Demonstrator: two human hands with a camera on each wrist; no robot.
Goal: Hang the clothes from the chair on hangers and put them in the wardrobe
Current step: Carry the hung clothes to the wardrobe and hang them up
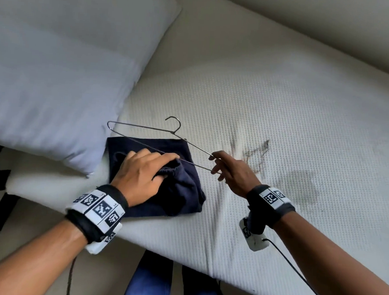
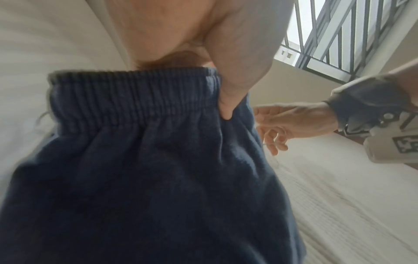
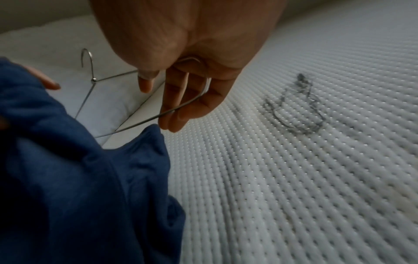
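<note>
A dark navy garment with an elastic waistband lies folded on the white mattress. My left hand grips its waistband, thumb over the band and fingers tucked under the cloth. A thin wire hanger hovers just above the garment, hook pointing away from me. My right hand holds the hanger's right end, fingers curled round the wire. In the left wrist view my right hand shows beyond the navy cloth. The navy garment fills the lower left of the right wrist view.
A pale pillow lies at the left, touching the garment's far corner. A dark scuff mark stains the mattress right of my right hand. Blue jeans on my legs show below the mattress edge. A barred window is behind.
</note>
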